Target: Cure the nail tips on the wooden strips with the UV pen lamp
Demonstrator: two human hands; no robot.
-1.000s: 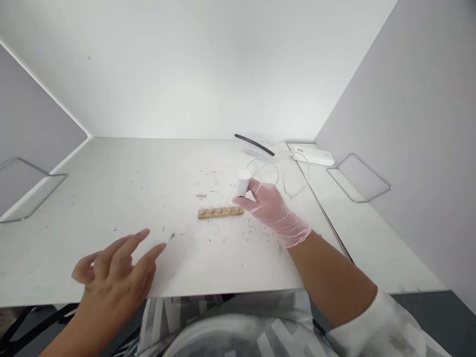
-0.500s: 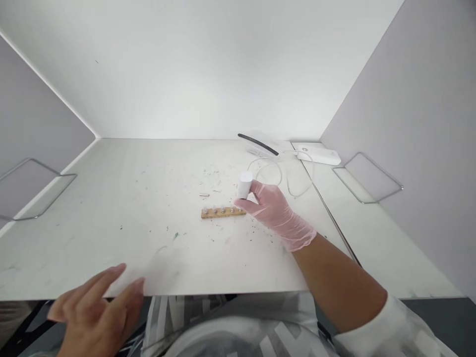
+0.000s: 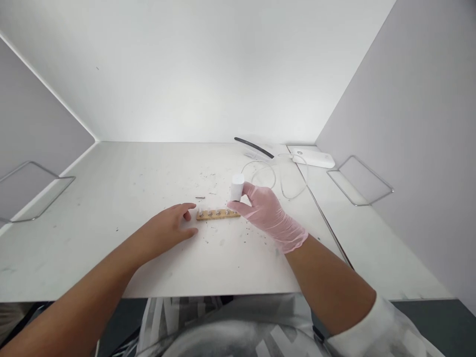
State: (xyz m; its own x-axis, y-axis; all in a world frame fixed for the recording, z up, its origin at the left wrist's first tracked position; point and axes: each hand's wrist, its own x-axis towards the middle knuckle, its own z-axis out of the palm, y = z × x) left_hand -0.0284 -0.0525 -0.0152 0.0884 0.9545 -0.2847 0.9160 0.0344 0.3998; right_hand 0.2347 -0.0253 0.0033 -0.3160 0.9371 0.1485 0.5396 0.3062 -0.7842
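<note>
A wooden strip [image 3: 217,216] lies on the white table, with several small clear pieces standing on it. My bare left hand [image 3: 171,227] is at the strip's left end, thumb and fingers apart, nothing between them. Over the strip's right end, my right hand [image 3: 262,209], in a pink glove, grips a small white cylinder [image 3: 237,187] between thumb and fingers. The glove hides part of that end. Just behind the strip lies a small metal pin [image 3: 200,197].
Toward the back are a black curved strip [image 3: 254,147], a thin white cable [image 3: 281,184] and a white device [image 3: 313,158]. Wire frames stand at the left [image 3: 37,191] and right [image 3: 360,181] walls. Dark specks dot the table [image 3: 92,258].
My left hand has moved from the table's front edge, up and right, to the wooden strip. My right hand still holds the white cylinder above it. The view has shifted slightly.
</note>
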